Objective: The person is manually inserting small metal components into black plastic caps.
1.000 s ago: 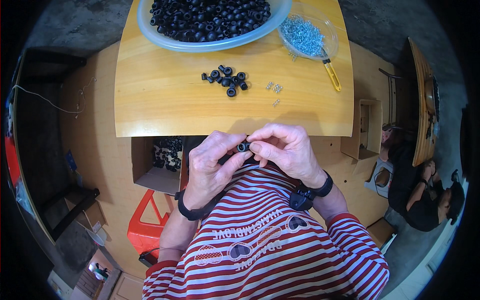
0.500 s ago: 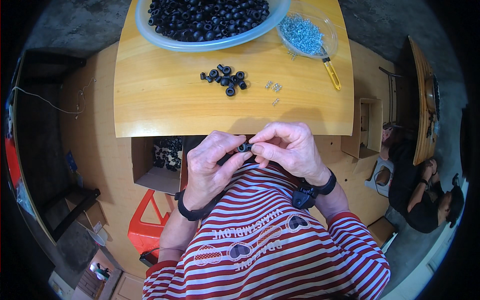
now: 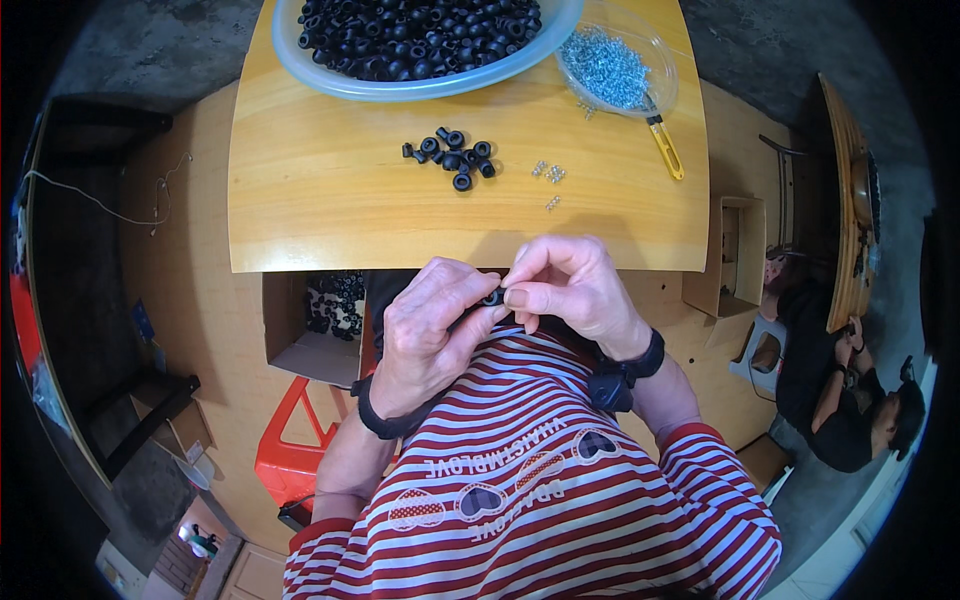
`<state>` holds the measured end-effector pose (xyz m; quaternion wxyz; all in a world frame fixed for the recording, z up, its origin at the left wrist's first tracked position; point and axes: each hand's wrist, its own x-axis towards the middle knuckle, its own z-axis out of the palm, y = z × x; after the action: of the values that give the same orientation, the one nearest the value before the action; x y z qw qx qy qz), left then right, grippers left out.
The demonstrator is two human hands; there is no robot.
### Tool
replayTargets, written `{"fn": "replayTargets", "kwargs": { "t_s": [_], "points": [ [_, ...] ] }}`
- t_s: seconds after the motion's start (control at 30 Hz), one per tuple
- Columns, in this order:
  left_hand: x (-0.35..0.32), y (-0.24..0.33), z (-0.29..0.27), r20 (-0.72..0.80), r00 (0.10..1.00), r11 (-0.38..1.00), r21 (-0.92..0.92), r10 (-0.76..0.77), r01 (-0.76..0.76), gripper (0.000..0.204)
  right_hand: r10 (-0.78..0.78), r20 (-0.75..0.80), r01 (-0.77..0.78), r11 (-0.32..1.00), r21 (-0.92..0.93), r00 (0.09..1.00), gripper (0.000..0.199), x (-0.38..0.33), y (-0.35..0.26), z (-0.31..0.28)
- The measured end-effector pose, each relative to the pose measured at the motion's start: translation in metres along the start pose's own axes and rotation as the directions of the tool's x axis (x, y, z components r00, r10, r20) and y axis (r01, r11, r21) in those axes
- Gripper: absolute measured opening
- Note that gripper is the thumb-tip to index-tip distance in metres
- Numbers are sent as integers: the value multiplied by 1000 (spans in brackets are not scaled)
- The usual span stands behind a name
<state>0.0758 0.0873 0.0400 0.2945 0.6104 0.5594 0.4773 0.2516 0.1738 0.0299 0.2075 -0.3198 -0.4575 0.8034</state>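
Just off the table's near edge, my left hand (image 3: 425, 325) pinches a small black ring-ended part (image 3: 492, 297) between thumb and fingertips. Its round opening shows; the rest is covered by fingers. My right hand (image 3: 580, 300) meets it from the right, thumb and forefinger pinched against the part's side. Whatever lies between those right fingertips is too small or hidden to make out. Farther up on the table lies a loose cluster of similar black parts (image 3: 453, 160). To its right are several tiny shiny silvery pieces (image 3: 553, 173), perhaps springs.
A large pale tub (image 3: 420, 91) heaped with black parts stands at the table's far side. Beside it are a clear bowl (image 3: 668, 85) of tiny shiny pieces and a yellow cutter (image 3: 665, 150). An open carton (image 3: 315, 360) and red stool (image 3: 290, 450) stand left; a person (image 3: 850, 420) sits far right.
My right hand has shifted slightly up and its fingertips have moved along the black part. The left hand still holds the part, now more covered by fingers.
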Motion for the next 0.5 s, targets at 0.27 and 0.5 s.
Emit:
{"fn": "replayTargets", "kwargs": {
  "t_s": [0.27, 0.5],
  "points": [
    [-1, -6, 2, -24, 996, 993, -76, 89, -90, 31, 83, 193, -138, 945, 295, 978, 21, 11, 24, -8],
    [-2, -5, 1, -31, 994, 995, -9, 101, -101, 33, 44, 258, -130, 936, 326, 965, 19, 11, 32, -4]
  ]
}}
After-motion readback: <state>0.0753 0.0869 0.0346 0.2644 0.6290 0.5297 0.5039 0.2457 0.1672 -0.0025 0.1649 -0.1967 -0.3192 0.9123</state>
